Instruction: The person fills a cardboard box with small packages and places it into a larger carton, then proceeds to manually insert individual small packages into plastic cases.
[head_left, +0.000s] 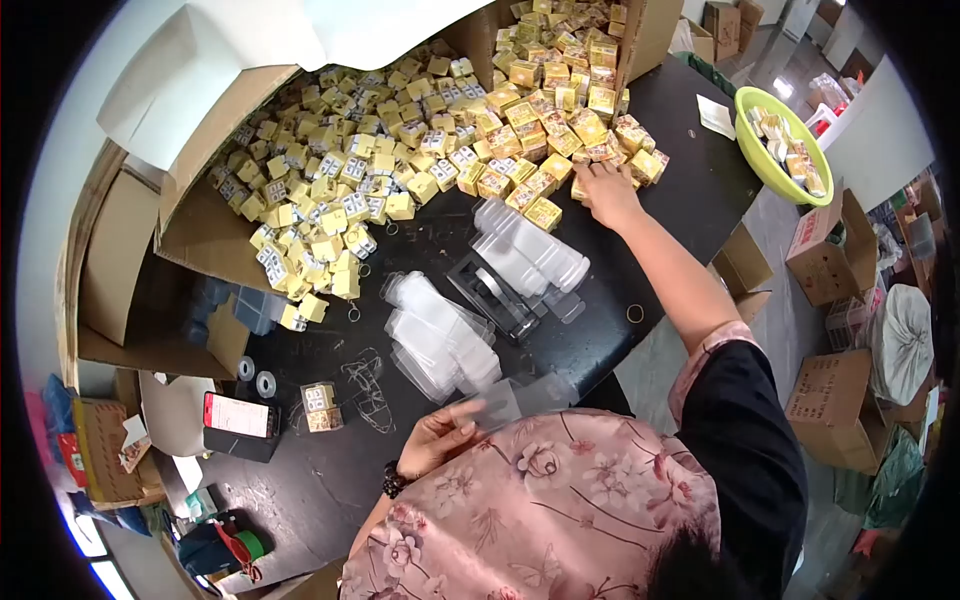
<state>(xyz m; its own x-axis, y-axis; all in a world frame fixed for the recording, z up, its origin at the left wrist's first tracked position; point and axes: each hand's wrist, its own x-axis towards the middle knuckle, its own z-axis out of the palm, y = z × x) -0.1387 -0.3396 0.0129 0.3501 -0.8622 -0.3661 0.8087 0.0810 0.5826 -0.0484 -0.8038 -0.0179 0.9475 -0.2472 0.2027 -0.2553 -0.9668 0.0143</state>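
My left hand [438, 440] is closed on the edge of a clear plastic package [525, 402], held low in front of my body. My right hand [607, 196] reaches forward to the near edge of a pile of small yellow printed boxes [545, 180]. Its fingers curl over a box there, which they partly hide. Between my hands lie a stack of clear plastic packages [435, 335] and a second stack [530, 250]. A black tape dispenser [495, 300] stands between these stacks.
Loose yellow cubes [340, 170] spill from a large cardboard box [195, 225]. A phone [240, 415], tape rolls [265, 384], a cube set [322, 407] and tangled metal rings [370, 390] lie at left. A green basket [745, 120] stands at the far right, with cartons [835, 400] below.
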